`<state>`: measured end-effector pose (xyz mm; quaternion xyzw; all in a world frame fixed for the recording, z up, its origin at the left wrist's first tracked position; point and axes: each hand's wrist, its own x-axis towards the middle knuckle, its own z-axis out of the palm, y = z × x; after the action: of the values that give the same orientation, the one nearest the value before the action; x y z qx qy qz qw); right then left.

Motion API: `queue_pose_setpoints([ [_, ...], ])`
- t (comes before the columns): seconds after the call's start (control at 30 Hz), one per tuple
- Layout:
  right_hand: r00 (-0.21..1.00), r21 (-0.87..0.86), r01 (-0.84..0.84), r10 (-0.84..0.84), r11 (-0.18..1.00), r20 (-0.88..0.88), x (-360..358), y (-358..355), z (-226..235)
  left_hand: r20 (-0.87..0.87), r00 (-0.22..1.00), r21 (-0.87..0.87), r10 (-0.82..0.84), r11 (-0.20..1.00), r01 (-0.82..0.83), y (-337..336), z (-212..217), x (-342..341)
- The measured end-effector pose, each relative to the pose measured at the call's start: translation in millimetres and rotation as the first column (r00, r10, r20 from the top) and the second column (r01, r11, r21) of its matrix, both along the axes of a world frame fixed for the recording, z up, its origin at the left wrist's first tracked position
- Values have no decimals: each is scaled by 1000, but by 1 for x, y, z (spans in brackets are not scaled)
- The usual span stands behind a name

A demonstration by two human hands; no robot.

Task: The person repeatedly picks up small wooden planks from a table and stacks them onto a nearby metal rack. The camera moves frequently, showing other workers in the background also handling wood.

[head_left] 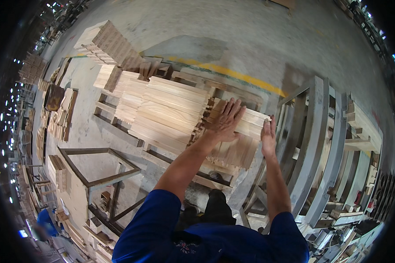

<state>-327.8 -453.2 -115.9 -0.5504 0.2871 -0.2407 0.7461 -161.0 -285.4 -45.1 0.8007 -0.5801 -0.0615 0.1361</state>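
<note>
The grey concrete floor (232, 30) spreads out wide, with a yellow line (232, 73) painted across it. To the right stands a tall grey metal rack (317, 131) made of bent bars. On the left sits a metal frame stand (102, 168) with a wooden side.

In the middle is a big pile of pale wooden boards (169, 111), laid flat in neat layers on a low pallet (118, 127). Farther back is another stack of short wood blocks (105, 41). More little wood piles (61, 114) line the left edge.

At the right end of the big pile lies a smaller bundle of boards (245, 125). The person in blue sleeves is bending over it, and both hands are on this bundle.

The left hand (225, 119) lies flat on top of the bundle. Its fingers (233, 107) are spread out and open, pressing down and not curled around anything.

The right hand (268, 135) is at the right end of the same bundle. Its fingers (272, 122) are straight and pushed against the ends of the boards. They are not clenched.

The bundle sits just beside the big pile, touching it, with the metal rack near on its other side. Below it, more thin boards (235, 153) lean down.
</note>
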Motion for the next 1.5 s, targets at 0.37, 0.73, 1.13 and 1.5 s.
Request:
queue_pose_setpoints([
  [0.37, 994, 145, 104, -107, 984, 10, -6, -19, 5, -17, 1000, 34, -17, 999, 17, -9, 8, -4],
  [0.73, 956, 359, 266, -291, 895, 18, -7, -17, 22, 13, 999, 173, 32, 984, -33, -12, 11, -8],
  [1.13, 956, 371, 200, -264, 907, 130, -10, 11, -3, 157, 987, 168, 26, 984, -53, -1, 14, -15],
  [1.5, 961, -73, 179, -190, 981, -199, -19, 28, -1, 91, 995, 202, 32, 978, -50, -11, 41, -39],
])
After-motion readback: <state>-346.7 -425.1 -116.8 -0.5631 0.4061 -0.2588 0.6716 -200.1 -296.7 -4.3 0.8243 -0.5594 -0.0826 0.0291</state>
